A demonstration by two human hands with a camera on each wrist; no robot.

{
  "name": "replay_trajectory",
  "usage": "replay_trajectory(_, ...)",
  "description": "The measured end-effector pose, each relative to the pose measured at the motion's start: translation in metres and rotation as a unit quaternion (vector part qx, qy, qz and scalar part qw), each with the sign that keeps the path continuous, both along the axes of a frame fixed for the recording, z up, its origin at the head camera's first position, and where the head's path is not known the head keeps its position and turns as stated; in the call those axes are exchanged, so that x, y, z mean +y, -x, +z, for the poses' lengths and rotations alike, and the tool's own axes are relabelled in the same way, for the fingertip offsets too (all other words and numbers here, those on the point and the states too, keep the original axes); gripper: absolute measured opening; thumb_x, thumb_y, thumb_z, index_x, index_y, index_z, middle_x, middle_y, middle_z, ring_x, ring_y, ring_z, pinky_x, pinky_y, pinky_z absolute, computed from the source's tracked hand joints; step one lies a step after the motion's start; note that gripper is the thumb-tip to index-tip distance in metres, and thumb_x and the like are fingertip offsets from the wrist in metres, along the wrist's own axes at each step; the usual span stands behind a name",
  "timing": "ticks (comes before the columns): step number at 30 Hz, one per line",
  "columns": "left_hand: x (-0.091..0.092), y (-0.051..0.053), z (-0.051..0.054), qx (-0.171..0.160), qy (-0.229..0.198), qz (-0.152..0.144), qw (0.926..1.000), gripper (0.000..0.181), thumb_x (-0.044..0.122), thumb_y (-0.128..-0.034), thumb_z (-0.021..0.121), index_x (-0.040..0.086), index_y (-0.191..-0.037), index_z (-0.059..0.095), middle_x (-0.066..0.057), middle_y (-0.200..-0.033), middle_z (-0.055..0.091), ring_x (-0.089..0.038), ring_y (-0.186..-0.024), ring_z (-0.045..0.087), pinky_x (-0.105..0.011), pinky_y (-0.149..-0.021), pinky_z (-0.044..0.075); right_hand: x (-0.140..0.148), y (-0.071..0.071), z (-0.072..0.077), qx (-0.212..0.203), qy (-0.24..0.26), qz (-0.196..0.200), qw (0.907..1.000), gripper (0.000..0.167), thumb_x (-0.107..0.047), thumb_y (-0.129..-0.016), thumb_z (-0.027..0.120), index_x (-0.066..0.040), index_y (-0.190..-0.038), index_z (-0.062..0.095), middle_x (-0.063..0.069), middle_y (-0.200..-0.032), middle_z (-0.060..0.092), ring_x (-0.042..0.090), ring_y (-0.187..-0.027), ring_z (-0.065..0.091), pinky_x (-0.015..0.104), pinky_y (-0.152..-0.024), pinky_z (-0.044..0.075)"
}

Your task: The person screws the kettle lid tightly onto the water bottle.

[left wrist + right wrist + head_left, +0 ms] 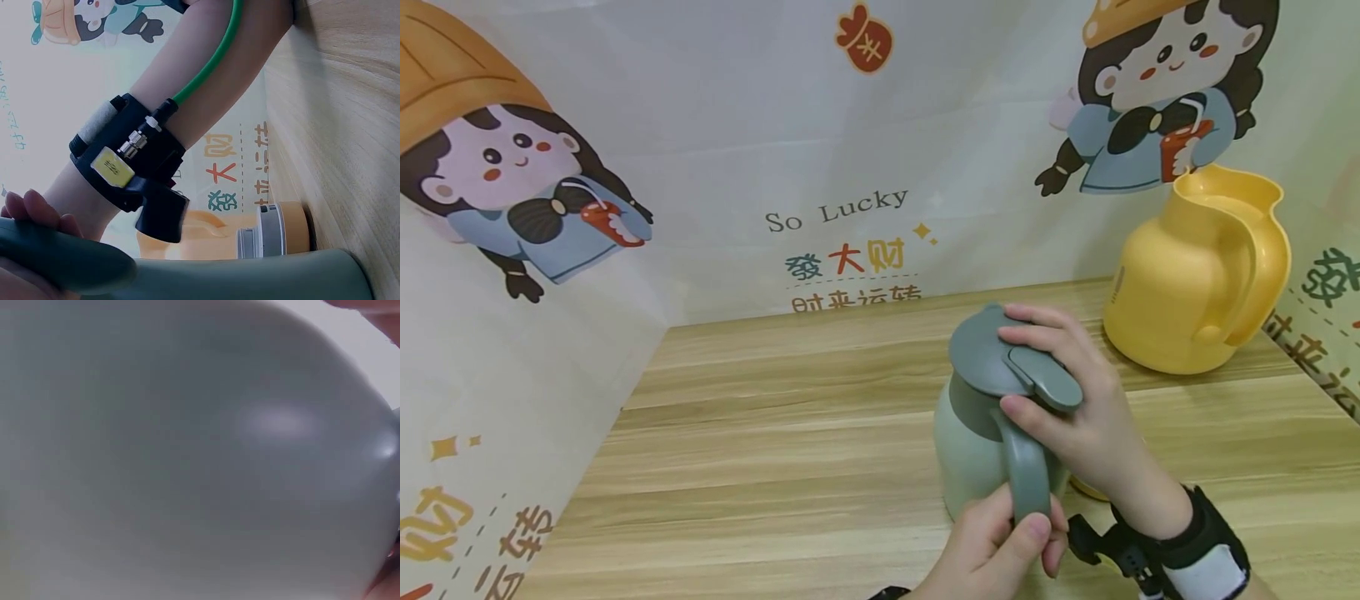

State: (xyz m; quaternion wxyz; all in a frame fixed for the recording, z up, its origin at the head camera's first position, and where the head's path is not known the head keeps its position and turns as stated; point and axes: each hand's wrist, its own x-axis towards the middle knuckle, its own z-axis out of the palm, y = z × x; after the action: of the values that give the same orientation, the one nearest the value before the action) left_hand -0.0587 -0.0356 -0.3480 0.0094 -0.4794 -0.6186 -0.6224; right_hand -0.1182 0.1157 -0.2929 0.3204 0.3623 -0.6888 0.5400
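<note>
A pale green thermos jug (962, 467) stands upright on the wooden table, its dark grey-green lid (981, 354) seated on top. My left hand (992, 550) grips the lower part of the jug's handle (1030, 475) between thumb and fingers. Over the lid lies my right hand (1086, 408), fingers on its far side and thumb on the near side, holding it. In the left wrist view, the handle (62, 253) and the green body (250, 278) show along the bottom. The jug's blurred side (206, 456) fills most of the right wrist view.
At the back right stands a yellow jug (1157, 292) with its top uncovered. Beyond the green jug, a lid with a grey threaded part and yellow-orange rim (294, 228) rests on the table (760, 467). Printed cloth walls (722, 125) enclose the back and sides.
</note>
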Motion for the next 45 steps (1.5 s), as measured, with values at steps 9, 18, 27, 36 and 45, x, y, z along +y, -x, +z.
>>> replay_trajectory(9,0.000,0.001,0.000,-0.005,-0.002,-0.003,1.0000,0.015,0.002,-0.1025,0.035,-0.003,-0.103,0.048,-0.014,-0.072,0.057,-0.012,-0.069,0.051,-0.020,-0.063,0.046,0.004,0.004,0.002,0.095,-0.068,-0.096,0.9884,0.062,-0.049,-0.093,0.056,0.009,-0.116,0.053,0.023,-0.124,0.054,0.032,-0.124,0.046,0.035,-0.105,0.033)
replay_trajectory(18,0.000,0.002,-0.001,0.006,0.004,-0.002,1.0000,0.014,0.002,-0.1021,0.035,-0.002,-0.104,0.048,-0.013,-0.071,0.057,-0.010,-0.071,0.051,-0.021,-0.066,0.047,0.009,-0.002,0.007,0.128,-0.076,-0.137,0.9793,0.063,-0.052,-0.091,0.054,0.009,-0.108,0.056,0.024,-0.113,0.058,0.034,-0.120,0.048,0.034,-0.104,0.035)
replay_trajectory(27,0.000,0.002,0.000,0.010,0.003,-0.002,0.9999,0.013,0.001,-0.1014,0.036,-0.002,-0.103,0.048,-0.013,-0.071,0.057,-0.011,-0.071,0.051,-0.021,-0.066,0.047,0.003,-0.005,0.011,0.162,-0.030,-0.153,0.9744,0.057,-0.049,-0.091,0.057,0.008,-0.097,0.059,0.024,-0.097,0.059,0.038,-0.101,0.053,0.030,-0.098,0.038)
replay_trajectory(36,-0.001,0.001,0.000,0.001,0.004,-0.004,1.0000,0.013,0.002,-0.1019,0.035,-0.002,-0.104,0.048,-0.013,-0.071,0.057,-0.010,-0.069,0.050,-0.020,-0.063,0.045,0.004,-0.004,0.007,0.127,-0.034,-0.156,0.9790,0.060,-0.051,-0.089,0.061,0.005,-0.110,0.064,0.024,-0.107,0.056,0.035,-0.105,0.048,0.029,-0.093,0.035)
replay_trajectory(45,0.000,0.001,-0.001,0.010,0.003,-0.002,0.9999,0.015,0.005,-0.1027,0.035,-0.002,-0.103,0.048,-0.012,-0.071,0.057,-0.007,-0.070,0.049,-0.020,-0.062,0.045,0.013,-0.002,0.001,0.026,-0.071,-0.075,0.9943,0.072,-0.054,-0.089,0.059,0.003,-0.132,0.050,0.016,-0.134,0.051,0.024,-0.122,0.047,0.027,-0.101,0.034)
